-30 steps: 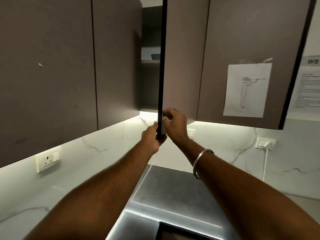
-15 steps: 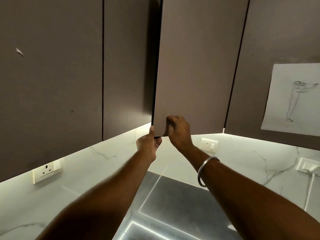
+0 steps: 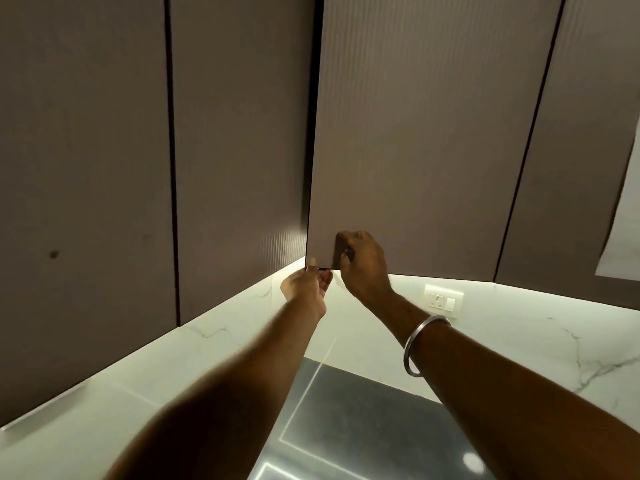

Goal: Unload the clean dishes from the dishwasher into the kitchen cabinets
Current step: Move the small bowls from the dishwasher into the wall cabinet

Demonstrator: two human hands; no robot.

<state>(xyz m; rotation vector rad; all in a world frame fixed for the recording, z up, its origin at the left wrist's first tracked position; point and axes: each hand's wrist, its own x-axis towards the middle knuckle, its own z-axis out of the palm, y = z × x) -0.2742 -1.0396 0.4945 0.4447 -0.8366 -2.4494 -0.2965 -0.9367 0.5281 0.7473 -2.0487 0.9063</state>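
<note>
A: Where is the cupboard door (image 3: 415, 150)?
B: Above the worktop (image 3: 363, 420), with a thin dark gap along its left edge.
A: And the hands?
B: The left hand (image 3: 304, 289) pinches the lower left corner. The right hand (image 3: 363, 265) has its fingers (image 3: 346, 237) curled round the bottom edge, just beside.

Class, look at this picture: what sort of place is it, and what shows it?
Most likely a kitchen: brown wall cabinets over a marble-look backsplash with a wall socket, and a dark glossy hob-like surface below. The left hand and right hand grip one cabinet door.
</note>
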